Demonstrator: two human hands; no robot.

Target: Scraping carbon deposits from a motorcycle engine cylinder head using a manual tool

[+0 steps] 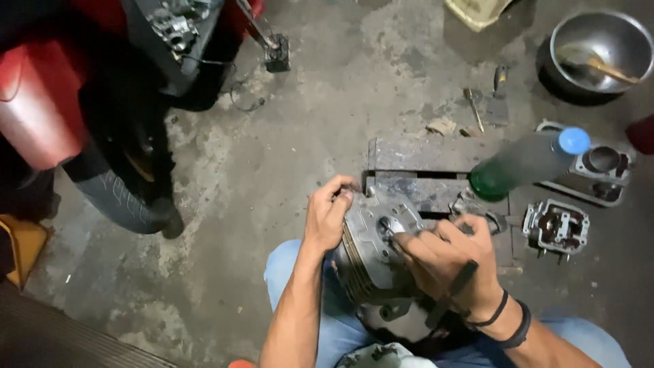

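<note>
Hands grip 1 finned engine part [371, 249] over the lap: left hand [328, 215] clamps its upper edge to steady it, right hand [446, 262] presses fingers on its face. Green bottle [524, 163] lies nearby on wooden block [415, 160].

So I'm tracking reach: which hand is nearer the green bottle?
Right. The right hand works on the engine cylinder just below-left of the green bottle; the left hand grips the cylinder's far side, farther away.
</note>
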